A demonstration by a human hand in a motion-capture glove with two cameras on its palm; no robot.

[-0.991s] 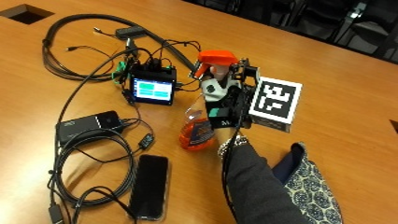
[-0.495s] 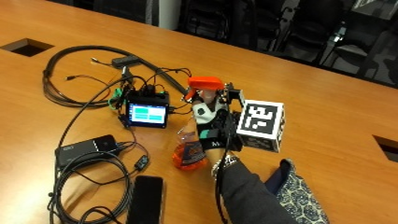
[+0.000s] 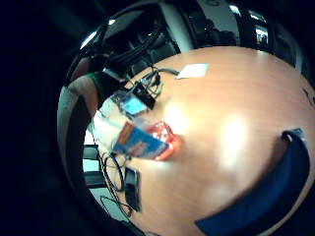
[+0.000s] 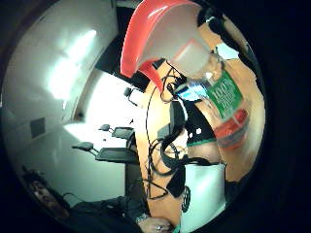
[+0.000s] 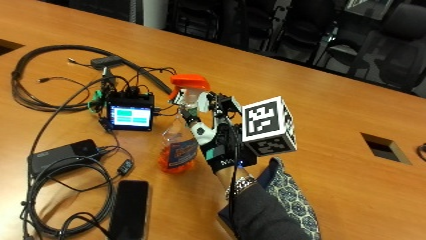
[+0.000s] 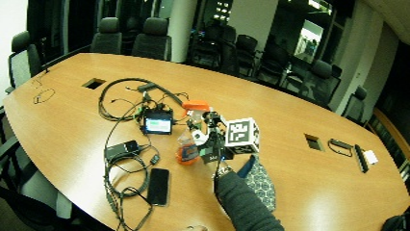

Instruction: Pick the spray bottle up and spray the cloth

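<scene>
A clear spray bottle (image 5: 178, 150) with an orange trigger head (image 5: 190, 81) and orange liquid stands upright on or just above the wooden table (image 5: 333, 100). My gloved right hand (image 5: 218, 145) grips its neck from the right, fingers curled round it below the head. The thumb side palm view has the trigger head (image 4: 155, 34) and green label (image 4: 223, 97) close up. In the little finger side palm view the bottle's body (image 3: 142, 142) is over the table. A blue patterned cloth (image 5: 287, 192) lies under my forearm, partly covered by the sleeve; it also shows as cloth (image 3: 266, 196).
Left of the bottle are a small lit screen device (image 5: 131, 116), looped black cables (image 5: 46, 55), a black box (image 5: 63, 154) and a dark phone (image 5: 130, 207). A cutout (image 5: 381, 146) sits in the table at right. Office chairs line the far edge.
The outside camera has shifted, so the whole picture moved. My hand keeps its grip on the bottle neck; I see no clear move of the bottle itself.
</scene>
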